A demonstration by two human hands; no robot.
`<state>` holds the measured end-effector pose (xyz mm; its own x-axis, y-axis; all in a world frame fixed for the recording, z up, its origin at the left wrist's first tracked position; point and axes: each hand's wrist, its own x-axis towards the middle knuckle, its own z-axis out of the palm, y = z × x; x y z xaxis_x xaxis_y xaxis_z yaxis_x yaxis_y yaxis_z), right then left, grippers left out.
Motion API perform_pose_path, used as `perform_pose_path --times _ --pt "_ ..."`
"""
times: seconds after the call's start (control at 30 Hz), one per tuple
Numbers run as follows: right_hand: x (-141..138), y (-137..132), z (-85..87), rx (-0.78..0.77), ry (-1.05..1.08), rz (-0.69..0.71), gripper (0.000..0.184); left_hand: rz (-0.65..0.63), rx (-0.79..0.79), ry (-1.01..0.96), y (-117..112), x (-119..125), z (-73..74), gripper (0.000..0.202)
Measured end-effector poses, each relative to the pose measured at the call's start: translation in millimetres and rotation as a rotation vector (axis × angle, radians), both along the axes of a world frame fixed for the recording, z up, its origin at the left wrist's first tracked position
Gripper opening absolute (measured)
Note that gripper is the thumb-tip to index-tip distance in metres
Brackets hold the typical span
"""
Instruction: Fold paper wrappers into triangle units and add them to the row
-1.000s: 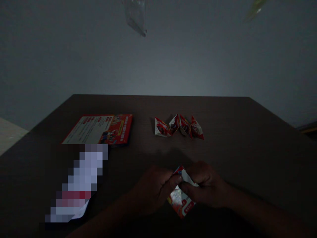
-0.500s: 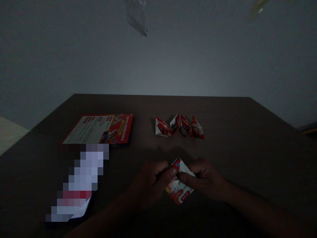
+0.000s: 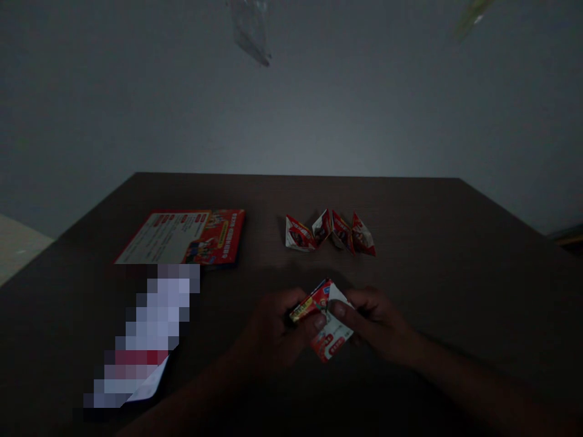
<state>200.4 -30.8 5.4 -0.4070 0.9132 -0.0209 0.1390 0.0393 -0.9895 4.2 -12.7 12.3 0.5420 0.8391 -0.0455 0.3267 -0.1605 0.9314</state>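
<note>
A folded sheet of printed paper [image 3: 334, 331], red and white with a yellow patch, is held between both hands over the near middle of the table. My left hand [image 3: 285, 328] pinches its left side, thumb flat on the printed face. From the right, my right hand [image 3: 376, 321] grips the other side with its thumb pressed near the upper middle. The fingers behind the paper are mostly hidden. Just beyond the hands stand several folded paper pieces [image 3: 342, 230] in red and white, set close together in a row.
A stack of red and white printed sheets [image 3: 218, 237] lies at the left of the dark table [image 3: 432, 218]. Nearer stands a phone-like device [image 3: 157, 321], its screen pixelated. A pale wall [image 3: 291, 121] rises behind, with a clear plastic bag [image 3: 251, 30] hanging there.
The paper has shifted slightly up and turned a little, showing more of its yellow patch at the left. Both thumbs have changed place on it; the right thumb sits higher.
</note>
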Motion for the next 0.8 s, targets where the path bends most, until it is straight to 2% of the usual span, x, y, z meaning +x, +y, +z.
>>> perform_pose_path --times 0.3,0.47,0.67,0.8 --pt "1.2 -0.2 -2.7 -0.001 -0.018 -0.014 0.031 0.109 0.129 -0.028 0.6 0.6 0.6 0.013" --pt "-0.6 1.9 1.9 0.124 -0.031 -0.032 0.019 0.197 0.143 -0.016 0.3 0.4 -2.7 0.013" --pt "0.0 4.0 4.3 0.228 -0.023 -0.021 0.012 0.126 0.112 0.051 0.4 0.7 -2.7 0.018" --pt "-0.2 3.4 2.3 0.234 -0.023 -0.038 0.01 0.142 0.113 0.048 1.0 1.4 -1.0 0.017"
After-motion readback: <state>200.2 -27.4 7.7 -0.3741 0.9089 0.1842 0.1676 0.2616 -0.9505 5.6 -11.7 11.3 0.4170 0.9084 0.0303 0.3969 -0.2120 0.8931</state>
